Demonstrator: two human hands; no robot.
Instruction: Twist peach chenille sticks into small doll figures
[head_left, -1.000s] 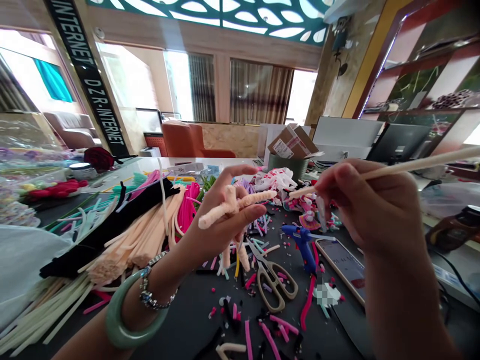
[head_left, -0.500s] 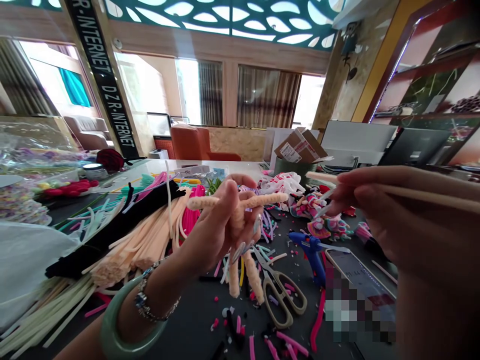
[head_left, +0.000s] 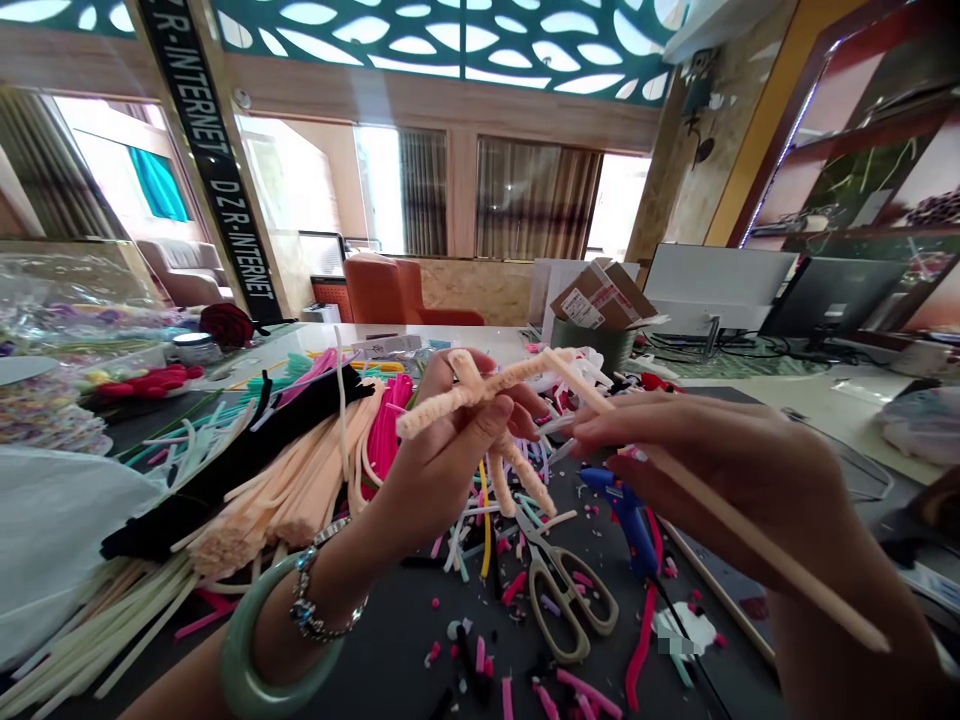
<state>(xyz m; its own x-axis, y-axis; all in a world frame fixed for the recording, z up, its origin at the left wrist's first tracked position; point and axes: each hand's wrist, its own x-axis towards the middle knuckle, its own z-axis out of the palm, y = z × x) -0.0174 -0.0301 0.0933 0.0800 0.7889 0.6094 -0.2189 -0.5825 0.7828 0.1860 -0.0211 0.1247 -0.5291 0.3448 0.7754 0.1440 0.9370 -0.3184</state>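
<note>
A peach figure (head_left: 442,405) of twisted pipe cleaners, with arms, legs and a short looped top, is pinched in my left hand (head_left: 420,480). The figure is tilted, its legs hanging below my fingers. My right hand (head_left: 720,450) grips a single peach pipe cleaner (head_left: 787,555) between thumb and fingers. One end of that strand reaches the figure's right arm, where I cannot tell whether they touch; the other trails to the lower right. Open scissors (head_left: 562,590) lie beneath my hands. Beside them is a blue glue gun (head_left: 630,515), partly behind my right hand.
Bundles of peach pipe cleaners (head_left: 292,500) and black pipe cleaners (head_left: 247,460) lie at left. Coloured offcuts (head_left: 480,650) litter the dark mat. A phone (head_left: 720,580) is partly hidden by my right arm. Farther back stand a cardboard box (head_left: 600,295) and monitors (head_left: 712,285).
My right hand has moved left, bringing its pipe cleaner to the figure. My left hand has turned the figure, so its arms slant and its looped top shows.
</note>
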